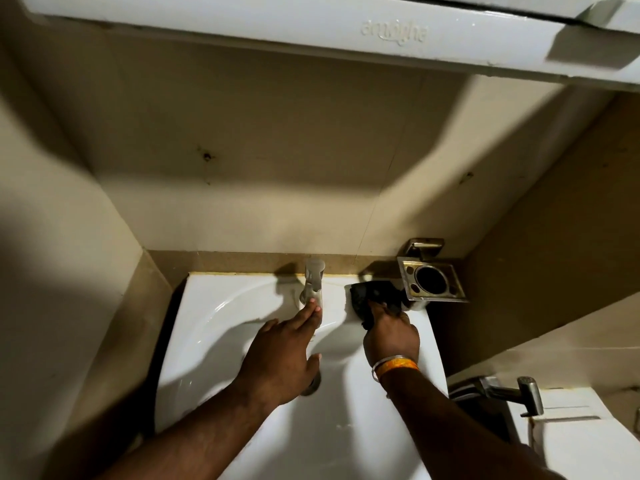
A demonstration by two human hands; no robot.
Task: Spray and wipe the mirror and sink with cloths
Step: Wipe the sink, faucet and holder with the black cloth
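A white sink (207,327) fills the lower middle of the head view. Its metal tap (313,278) stands at the back rim. My left hand (280,355) stretches over the basin, fingers apart, with the fingertips touching the tap's spout. My right hand (391,336) presses a black cloth (363,296) onto the sink's back right corner, gripping it with the fingers. The mirror's glass is out of view; only the white underside of a cabinet (346,32) shows at the top.
A square metal holder (431,280) with a round cup ring is fixed to the wall just right of the cloth. A metal hand sprayer (519,393) hangs lower right above a white cistern (571,431). Beige tiled walls close in on both sides.
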